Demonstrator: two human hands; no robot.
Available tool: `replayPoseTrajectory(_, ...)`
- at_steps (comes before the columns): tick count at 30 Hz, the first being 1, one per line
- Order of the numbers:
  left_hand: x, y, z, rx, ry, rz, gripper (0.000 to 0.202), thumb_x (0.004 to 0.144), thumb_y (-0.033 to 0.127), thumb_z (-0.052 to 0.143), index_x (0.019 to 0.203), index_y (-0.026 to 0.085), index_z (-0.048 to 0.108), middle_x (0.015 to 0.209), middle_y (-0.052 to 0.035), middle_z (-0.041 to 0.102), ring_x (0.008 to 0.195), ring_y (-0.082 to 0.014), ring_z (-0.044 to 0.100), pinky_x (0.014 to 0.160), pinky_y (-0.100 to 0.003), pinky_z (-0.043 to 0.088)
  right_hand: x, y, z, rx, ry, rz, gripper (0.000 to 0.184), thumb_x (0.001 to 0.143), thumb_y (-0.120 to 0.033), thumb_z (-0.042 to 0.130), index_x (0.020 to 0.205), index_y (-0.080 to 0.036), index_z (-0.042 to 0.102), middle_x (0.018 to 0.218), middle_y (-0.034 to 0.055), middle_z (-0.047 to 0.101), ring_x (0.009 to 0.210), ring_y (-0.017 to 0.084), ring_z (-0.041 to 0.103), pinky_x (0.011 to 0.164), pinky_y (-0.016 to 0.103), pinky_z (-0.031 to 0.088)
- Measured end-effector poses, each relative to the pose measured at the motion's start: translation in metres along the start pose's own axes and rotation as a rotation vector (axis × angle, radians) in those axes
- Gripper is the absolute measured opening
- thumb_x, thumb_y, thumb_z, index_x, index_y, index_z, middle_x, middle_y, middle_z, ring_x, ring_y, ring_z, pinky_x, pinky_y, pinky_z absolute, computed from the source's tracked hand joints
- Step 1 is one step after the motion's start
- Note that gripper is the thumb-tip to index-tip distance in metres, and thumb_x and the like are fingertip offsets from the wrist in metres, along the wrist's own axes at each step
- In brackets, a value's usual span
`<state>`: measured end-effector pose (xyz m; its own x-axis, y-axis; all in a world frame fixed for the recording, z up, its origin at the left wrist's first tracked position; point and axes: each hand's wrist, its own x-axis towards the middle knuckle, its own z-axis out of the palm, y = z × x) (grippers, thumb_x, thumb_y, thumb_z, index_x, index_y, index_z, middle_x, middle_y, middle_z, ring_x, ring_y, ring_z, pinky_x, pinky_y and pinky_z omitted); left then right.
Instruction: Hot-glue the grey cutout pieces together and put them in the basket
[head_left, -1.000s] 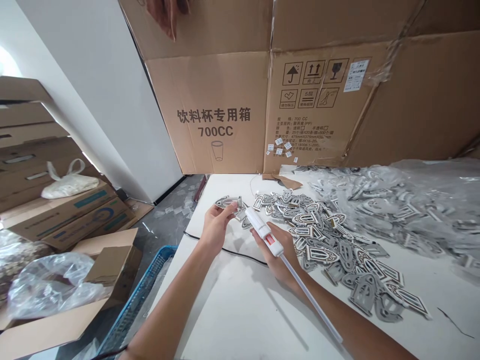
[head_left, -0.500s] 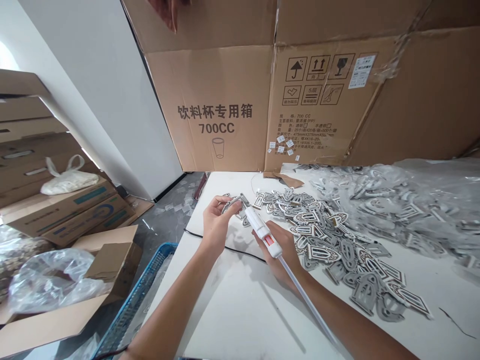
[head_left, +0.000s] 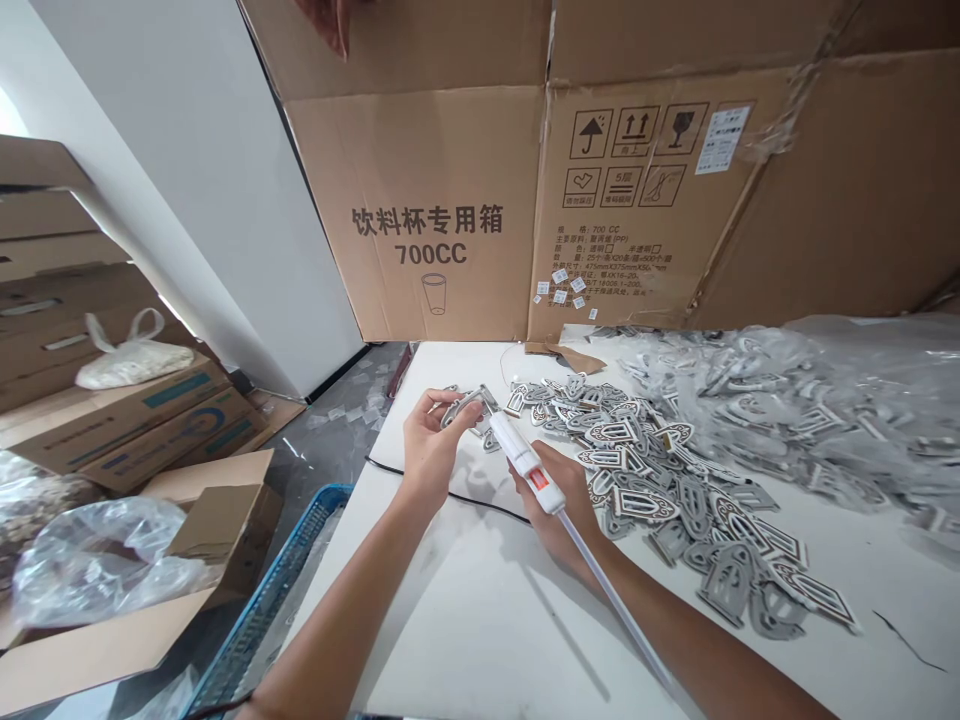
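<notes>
White gun (head_left: 526, 464) gripped in right hand (head_left: 564, 500); left hand (head_left: 432, 446) pinches grey piece (head_left: 463, 399), apparently presenting its edge to nozzle (head_left: 492, 406).

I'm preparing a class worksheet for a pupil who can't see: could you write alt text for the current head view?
A person's left hand holds a grey piece while the right hand holds a white glue gun pointing toward it. Similar pieces lie heaped to the right on a white table, before printed cardboard.
</notes>
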<state>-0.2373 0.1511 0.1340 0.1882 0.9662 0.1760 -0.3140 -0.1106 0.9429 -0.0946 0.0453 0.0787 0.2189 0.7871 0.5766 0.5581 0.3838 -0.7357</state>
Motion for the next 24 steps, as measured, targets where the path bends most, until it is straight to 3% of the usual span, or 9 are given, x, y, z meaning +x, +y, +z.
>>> replayPoseTrajectory(11,0.001,0.000,0.001,0.093,0.006,0.122,0.039,0.073,0.037,0.094,0.093,0.022,0.065,0.092,-0.0032,0.074,0.087,-0.0188,0.073,0.083,-0.033,0.056,0.002,-0.004,-0.001,-0.040,0.004,0.026,0.024,0.094,-0.019,0.059,0.075,-0.023,0.045,0.074,-0.0037,0.049,0.064,0.014,0.048,0.062,0.028,0.033)
replayPoseTrajectory(20,-0.001,-0.004,-0.004,0.377,0.002,0.413,0.022,0.088,0.037,0.083,0.096,0.024,0.067,0.098,-0.0048,0.076,0.102,-0.0225,0.075,0.099,-0.041,0.058,0.003,-0.008,0.000,-0.007,0.000,0.151,0.027,0.099,-0.031,0.059,0.075,-0.023,0.050,0.073,-0.0023,0.055,0.065,0.016,0.052,0.063,0.029,0.036)
replayPoseTrajectory(24,0.006,-0.013,-0.009,0.375,0.017,0.328,0.025,0.089,0.039,0.080,0.099,0.024,0.062,0.101,-0.0046,0.075,0.098,-0.0212,0.075,0.092,-0.038,0.060,0.006,-0.012,-0.004,0.059,-0.021,0.157,0.031,0.103,-0.041,0.059,0.078,-0.023,0.058,0.075,-0.0006,0.059,0.066,0.017,0.056,0.064,0.030,0.040)
